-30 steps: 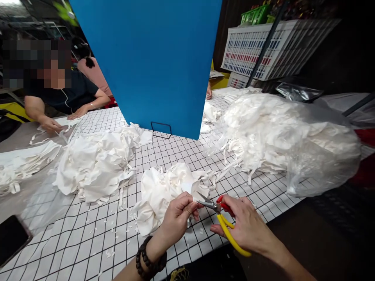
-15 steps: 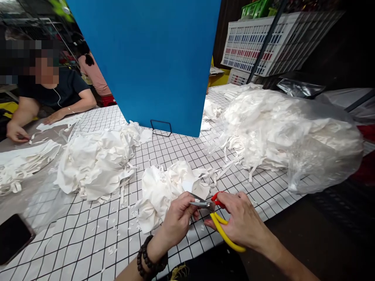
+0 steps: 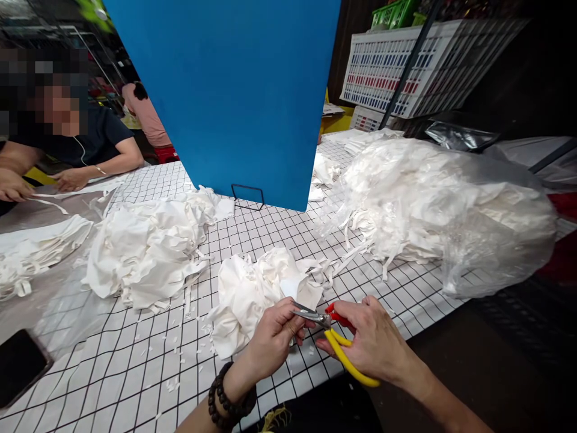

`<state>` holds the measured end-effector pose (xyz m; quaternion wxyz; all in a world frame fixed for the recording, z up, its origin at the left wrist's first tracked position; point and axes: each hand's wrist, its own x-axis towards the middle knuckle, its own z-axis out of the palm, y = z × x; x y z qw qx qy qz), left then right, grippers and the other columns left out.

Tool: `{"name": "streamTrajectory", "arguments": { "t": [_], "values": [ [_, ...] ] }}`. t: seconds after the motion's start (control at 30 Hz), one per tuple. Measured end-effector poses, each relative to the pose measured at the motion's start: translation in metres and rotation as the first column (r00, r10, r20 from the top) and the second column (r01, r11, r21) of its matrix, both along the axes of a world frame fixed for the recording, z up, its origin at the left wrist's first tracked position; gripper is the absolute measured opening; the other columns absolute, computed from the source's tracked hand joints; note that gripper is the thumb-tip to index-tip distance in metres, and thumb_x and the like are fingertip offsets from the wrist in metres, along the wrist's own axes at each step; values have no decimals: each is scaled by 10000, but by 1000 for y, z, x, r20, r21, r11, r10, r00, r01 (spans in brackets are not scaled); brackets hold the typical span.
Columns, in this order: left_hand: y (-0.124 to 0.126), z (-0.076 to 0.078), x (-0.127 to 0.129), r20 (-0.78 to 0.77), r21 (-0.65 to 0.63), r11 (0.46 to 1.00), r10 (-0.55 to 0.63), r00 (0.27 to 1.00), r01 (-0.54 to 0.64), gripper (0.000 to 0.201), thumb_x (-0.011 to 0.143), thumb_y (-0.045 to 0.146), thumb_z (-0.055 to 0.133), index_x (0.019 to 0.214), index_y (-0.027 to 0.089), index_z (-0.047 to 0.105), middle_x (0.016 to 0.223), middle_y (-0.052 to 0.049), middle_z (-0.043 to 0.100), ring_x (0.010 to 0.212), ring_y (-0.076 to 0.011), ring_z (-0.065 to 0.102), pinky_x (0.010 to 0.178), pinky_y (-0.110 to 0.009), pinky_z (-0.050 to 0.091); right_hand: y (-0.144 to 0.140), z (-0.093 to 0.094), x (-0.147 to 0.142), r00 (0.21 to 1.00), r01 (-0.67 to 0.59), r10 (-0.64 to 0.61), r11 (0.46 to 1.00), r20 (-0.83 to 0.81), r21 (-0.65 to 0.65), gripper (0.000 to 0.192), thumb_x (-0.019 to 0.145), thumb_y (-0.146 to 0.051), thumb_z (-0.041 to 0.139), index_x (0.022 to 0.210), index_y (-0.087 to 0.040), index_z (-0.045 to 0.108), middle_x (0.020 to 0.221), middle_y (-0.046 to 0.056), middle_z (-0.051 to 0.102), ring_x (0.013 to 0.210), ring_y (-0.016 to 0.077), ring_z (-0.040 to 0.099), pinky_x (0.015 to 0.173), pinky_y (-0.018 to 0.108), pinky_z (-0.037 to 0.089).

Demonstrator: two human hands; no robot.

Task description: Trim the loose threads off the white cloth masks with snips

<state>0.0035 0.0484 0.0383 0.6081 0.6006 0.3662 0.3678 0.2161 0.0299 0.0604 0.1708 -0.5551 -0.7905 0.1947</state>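
Here, pinches left hand [image 3: 276, 332] closed, with any contents too hidden to tell; partly covers cloth [image 3: 247, 291] at its eleven o'clock; grips scissors [image 3: 327, 321] in right hand [image 3: 374, 337], at left hand's three o'clock.

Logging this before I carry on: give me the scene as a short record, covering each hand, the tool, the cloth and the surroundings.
left hand: pinched closed near the tips of the scissors; anything held is hidden
right hand: gripping the scissors
tool: red and yellow handles, tips pointing toward the left hand
near cloth pile: white, crumpled, just beyond the left hand
other cloth: larger left pile; more inside the clear plastic bag at right
table: black grid cover, small white scraps
behind: upright blue board
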Motion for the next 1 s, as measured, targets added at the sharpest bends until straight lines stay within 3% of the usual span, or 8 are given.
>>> {"name": "streamTrajectory", "arguments": {
  "t": [0.3,0.47,0.6,0.7,0.8,0.87,0.93,1.0],
  "values": [
    [1,2,0,-3,-60,998,-4,1000,3,304,925,360,531,801,136,696,762,-22,514,607,-107,530,574,-226,468,0,-9,-3,999,2,-2,1000,-34,10,298,751,-461,687,655,-210,556,539,-33,554,504,115,433,636,309,301],
    [3,6,-7,52,-49,999,18,999,-15,295,936,348,520,804,137,678,775,-25,533,630,-116,561,631,-242,461,8,-30,23,911,82,-165,971,-378,-226,329,775,-476,678,691,-218,492,583,-43,513,542,123,449,567,264,379],
    [10,17,-31,164,-10,991,130,978,-130,255,927,310,534,783,146,667,772,-42,553,715,-150,561,677,-252,453,28,-55,48,735,238,-354,933,-578,-270,325,761,-472,695,770,-209,505,818,36,641,699,160,568,652,287,472],
    [18,27,-58,278,-19,962,267,923,-272,188,884,287,582,786,152,667,788,-49,553,725,-160,545,664,-251,459,41,-69,43,727,180,-325,940,-604,-289,305,757,-438,699,843,-204,522,985,75,672,731,156,586,686,306,494],
    [26,30,-85,321,7,919,372,871,-395,184,839,301,607,745,147,648,780,-48,546,725,-164,537,670,-258,470,49,-78,19,763,63,-238,953,-601,-298,311,753,-382,700,971,-205,567,931,27,663,660,123,551,660,287,498],
    [28,27,-101,193,11,901,424,885,-434,229,832,345,594,726,145,626,787,-52,550,726,-174,539,677,-280,477,51,-83,2,793,-11,-171,956,-584,-295,302,765,-331,678,1024,-203,589,828,-8,647,630,116,543,643,272,494],
    [25,21,-112,-108,83,845,535,838,-529,265,818,401,596,757,145,633,887,-82,574,813,-218,554,731,-335,486,52,-86,-10,809,-59,-126,954,-574,-293,220,778,-289,650,971,-195,602,757,-21,633,625,123,551,619,261,482],
    [13,15,-114,-387,296,697,713,585,-653,311,783,453,626,841,149,654,1076,-130,554,986,-292,531,806,-409,480,50,-87,-14,810,-67,-116,955,-575,-288,152,787,-280,628,907,-193,594,730,-19,627,637,136,560,599,256,468]
  ]
}}
